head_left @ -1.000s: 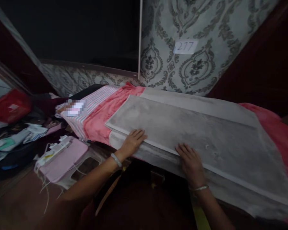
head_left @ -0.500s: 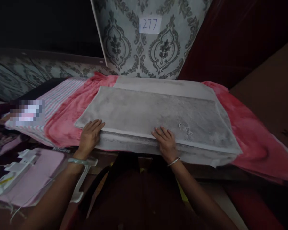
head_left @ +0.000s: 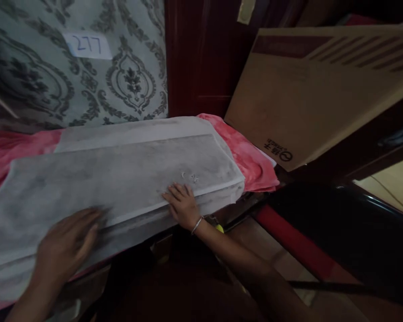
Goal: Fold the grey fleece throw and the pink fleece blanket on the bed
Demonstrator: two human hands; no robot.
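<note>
A folded grey cloth-like sheet (head_left: 121, 174) with paler edges and dark smudges lies on a wider layer of the same grey material (head_left: 130, 134). My right hand (head_left: 184, 206) rests flat on its near edge, fingers spread, close to a small white patterned mark (head_left: 192, 177). Over the near edge further left is my left hand (head_left: 69, 243), its fingers stretched out and blurred at the tips, with the thumb apart. Whether the left fingers touch the sheet, I cannot tell. Nothing is held in either hand.
Pink plush blanket (head_left: 251, 163) shows under the grey layers at both ends. A large cardboard box (head_left: 309, 98) leans at the right beside a dark red panel (head_left: 198, 58). A paper marked 277 (head_left: 90, 46) is on the patterned wall. A black glossy surface (head_left: 349, 223) is at lower right.
The view has swung right, bringing the cardboard box into sight. My left hand has shifted along the near edge toward my right hand and is blurred. My right hand stays flat near the mark.
</note>
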